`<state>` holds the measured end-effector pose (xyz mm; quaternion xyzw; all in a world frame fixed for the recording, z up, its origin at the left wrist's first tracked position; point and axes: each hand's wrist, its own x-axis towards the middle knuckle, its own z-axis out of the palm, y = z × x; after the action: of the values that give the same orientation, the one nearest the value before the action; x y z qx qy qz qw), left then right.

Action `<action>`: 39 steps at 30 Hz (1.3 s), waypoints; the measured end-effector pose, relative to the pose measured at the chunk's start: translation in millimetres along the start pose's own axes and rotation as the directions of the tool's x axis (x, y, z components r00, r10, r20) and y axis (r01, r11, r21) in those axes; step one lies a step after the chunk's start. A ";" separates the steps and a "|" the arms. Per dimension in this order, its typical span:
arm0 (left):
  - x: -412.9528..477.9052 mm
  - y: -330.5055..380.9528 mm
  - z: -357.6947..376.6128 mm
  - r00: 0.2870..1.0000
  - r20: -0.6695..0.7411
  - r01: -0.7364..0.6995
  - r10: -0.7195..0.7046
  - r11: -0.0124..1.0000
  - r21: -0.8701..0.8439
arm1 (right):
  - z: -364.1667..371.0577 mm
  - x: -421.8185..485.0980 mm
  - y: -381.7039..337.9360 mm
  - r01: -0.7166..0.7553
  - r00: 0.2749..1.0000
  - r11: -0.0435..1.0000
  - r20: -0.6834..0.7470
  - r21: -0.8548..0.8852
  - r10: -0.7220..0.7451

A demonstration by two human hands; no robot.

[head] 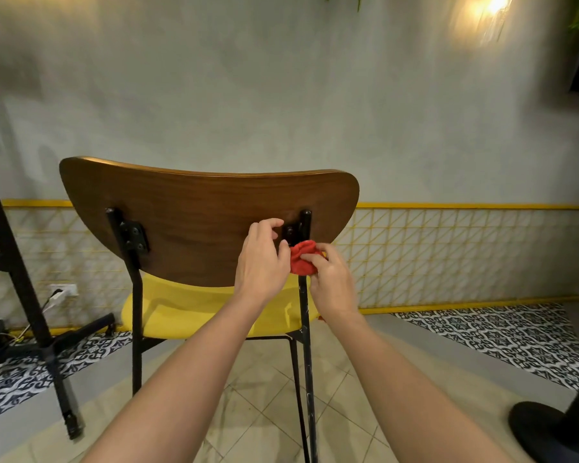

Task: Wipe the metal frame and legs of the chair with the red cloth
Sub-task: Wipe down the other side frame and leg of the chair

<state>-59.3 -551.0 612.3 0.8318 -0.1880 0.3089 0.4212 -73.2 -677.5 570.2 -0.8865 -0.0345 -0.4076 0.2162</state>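
A chair with a wooden backrest (pixel 198 212), a yellow seat (pixel 174 312) and a black metal frame stands in front of me, its back toward me. The bunched red cloth (pixel 303 259) is wrapped round the right rear upright (pixel 305 329) just below its bracket. My right hand (pixel 331 282) grips the cloth against the upright. My left hand (pixel 263 259) rests on the backrest beside the bracket, its thumb touching the cloth and its fingers curled. The left rear upright (pixel 136 312) stands bare.
A black table stand (pixel 30 295) with spread feet is at the left, near a wall socket with a cable. A round black table base (pixel 549 429) sits at the lower right. A grey wall with a yellow mesh panel (pixel 448 255) is behind the chair.
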 end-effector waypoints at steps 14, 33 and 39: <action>0.5 -4.7 3.0 1.000 0.011 -0.008 0.009 0.999 -0.045 | -1.0 23.2 -19.3 -0.311 0.929 0.875 -0.076 0.372 0.362; -4.1 -7.8 12.3 0.996 0.058 0.071 -0.064 0.987 -0.142 | 2.4 6.0 3.9 0.103 0.990 0.993 -0.092 -0.060 -0.108; -13.2 -11.9 16.5 0.992 0.083 0.100 -0.090 0.987 -0.128 | 8.1 -11.3 11.0 0.092 0.992 0.980 0.105 -0.177 -0.074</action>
<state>-56.3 -556.9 589.0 0.8214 -0.1840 0.2431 0.4820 -72.4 -682.8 553.3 -0.9192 -0.0445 -0.3740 0.1152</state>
